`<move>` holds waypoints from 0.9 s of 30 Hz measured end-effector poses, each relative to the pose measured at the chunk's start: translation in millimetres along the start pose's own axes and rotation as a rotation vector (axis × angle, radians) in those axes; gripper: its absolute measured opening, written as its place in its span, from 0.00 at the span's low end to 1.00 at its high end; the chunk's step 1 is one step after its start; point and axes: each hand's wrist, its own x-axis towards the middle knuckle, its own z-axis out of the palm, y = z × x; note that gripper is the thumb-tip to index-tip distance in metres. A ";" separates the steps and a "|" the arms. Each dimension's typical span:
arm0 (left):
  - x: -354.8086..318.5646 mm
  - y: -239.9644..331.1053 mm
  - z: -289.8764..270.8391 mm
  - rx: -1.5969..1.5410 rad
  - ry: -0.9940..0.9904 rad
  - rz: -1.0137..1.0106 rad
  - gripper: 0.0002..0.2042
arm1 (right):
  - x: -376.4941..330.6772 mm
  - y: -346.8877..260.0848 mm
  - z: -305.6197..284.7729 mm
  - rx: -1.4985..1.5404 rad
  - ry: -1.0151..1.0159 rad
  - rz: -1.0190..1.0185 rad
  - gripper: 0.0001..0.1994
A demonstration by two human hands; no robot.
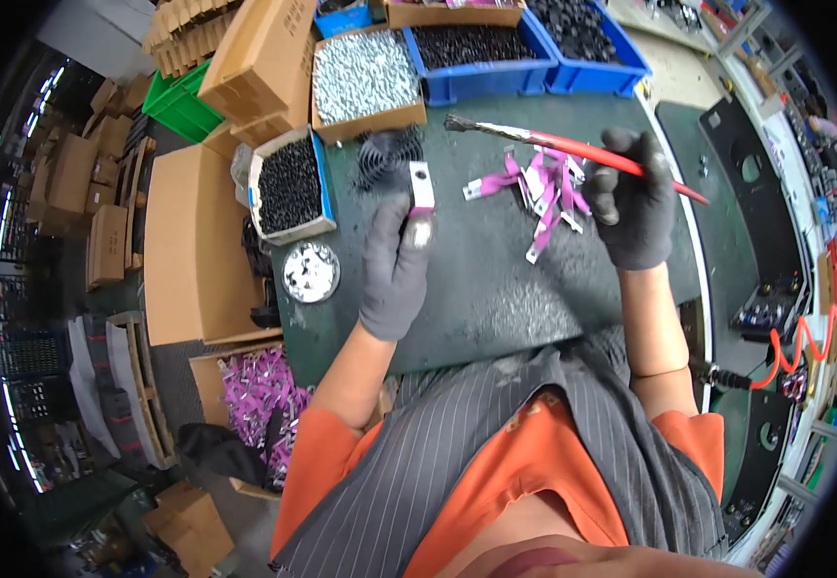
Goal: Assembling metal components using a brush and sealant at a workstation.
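My left hand (394,275), in a grey glove, pinches a small silver metal piece with purple film (422,183) upright between thumb and fingers. A hole shows near its top. My right hand (644,212), gloved too, is closed round the red handle of a paintbrush (572,146). The dark bristles point left, above the table and apart from the metal piece. Between my hands, farther off, lies a loose pile of purple-and-silver metal strips (545,193). A black ringed object (385,159) lies just beyond my left hand. A round dish of white material (310,273) sits left of that hand.
The dark green table (457,332) has pale smears near its front edge. Along its far side stand a carton of silver parts (365,77) and blue bins (481,82) of black parts. A box of black pieces (289,188) is at left; a carton of purple strips (262,400) stands lower.
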 end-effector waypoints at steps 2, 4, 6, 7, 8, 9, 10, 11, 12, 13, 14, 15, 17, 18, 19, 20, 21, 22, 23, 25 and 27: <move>-4.5 12.6 7.2 -0.003 -0.025 0.062 0.10 | -22.4 -11.2 0.3 -0.053 0.037 -0.074 0.22; -3.0 26.7 18.2 -0.028 -0.049 0.084 0.09 | -42.0 -18.3 -7.1 -0.154 -0.048 -0.187 0.22; -7.1 31.7 23.6 0.040 -0.065 0.096 0.08 | -60.6 -23.1 -5.5 -0.328 0.020 -0.209 0.23; -8.3 35.8 25.1 0.113 -0.100 0.122 0.07 | -63.5 -25.0 -5.5 -0.319 0.034 -0.213 0.23; -9.1 38.8 26.8 0.186 -0.132 0.150 0.07 | -65.5 -26.8 -5.0 -0.366 -0.027 -0.251 0.23; -11.1 38.6 29.6 0.188 -0.144 0.154 0.07 | -68.6 -29.0 -4.9 -0.420 -0.090 -0.292 0.23; -13.5 36.4 32.8 0.152 -0.118 0.188 0.07 | -73.2 -30.7 -6.3 -0.417 -0.081 -0.299 0.23; -14.7 35.8 35.0 0.117 -0.091 0.221 0.07 | -78.1 -32.2 -7.7 -0.447 -0.081 -0.263 0.23; -15.3 36.8 35.9 0.122 -0.096 0.225 0.07 | -81.1 -33.0 -9.3 -0.475 -0.085 -0.224 0.22; -15.6 37.9 36.5 0.145 -0.102 0.261 0.07 | -81.3 -35.1 -9.4 -0.430 -0.106 -0.264 0.21; -15.7 39.1 37.2 0.168 -0.108 0.297 0.07 | -82.3 -35.2 -12.3 -0.424 -0.104 -0.268 0.21; -16.1 40.5 37.9 0.172 -0.113 0.298 0.07 | -84.2 -34.8 -15.9 -0.368 -0.075 -0.297 0.21; -16.4 43.8 39.7 0.194 -0.133 0.340 0.07 | -85.8 -37.7 -13.5 -0.362 -0.016 -0.319 0.20; -15.1 44.8 42.2 0.196 -0.139 0.341 0.07 | -86.1 -38.4 -16.2 -0.359 -0.011 -0.322 0.20; -13.8 45.7 44.9 0.177 -0.143 0.336 0.07 | -86.6 -38.8 -19.9 -0.389 -0.048 -0.278 0.20; -12.5 46.4 47.4 0.157 -0.148 0.329 0.07 | -87.4 -39.1 -23.9 -0.419 -0.084 -0.233 0.20; -11.6 47.5 48.1 0.162 -0.150 0.330 0.07 | -86.9 -37.6 -28.7 -0.399 -0.096 -0.288 0.20; -10.6 48.6 48.2 0.180 -0.170 0.357 0.06 | -87.1 -38.3 -31.3 -0.395 -0.094 -0.289 0.20; -9.8 49.6 49.0 0.198 -0.190 0.383 0.06 | -87.3 -39.2 -33.4 -0.362 -0.060 -0.320 0.21; -8.6 52.0 52.8 0.226 -0.198 0.384 0.06 | -89.6 -40.4 -29.6 -0.331 0.053 -0.357 0.21; -7.1 51.7 55.8 0.256 -0.204 0.387 0.06 | -90.3 -44.1 -33.7 -0.407 0.003 -0.323 0.21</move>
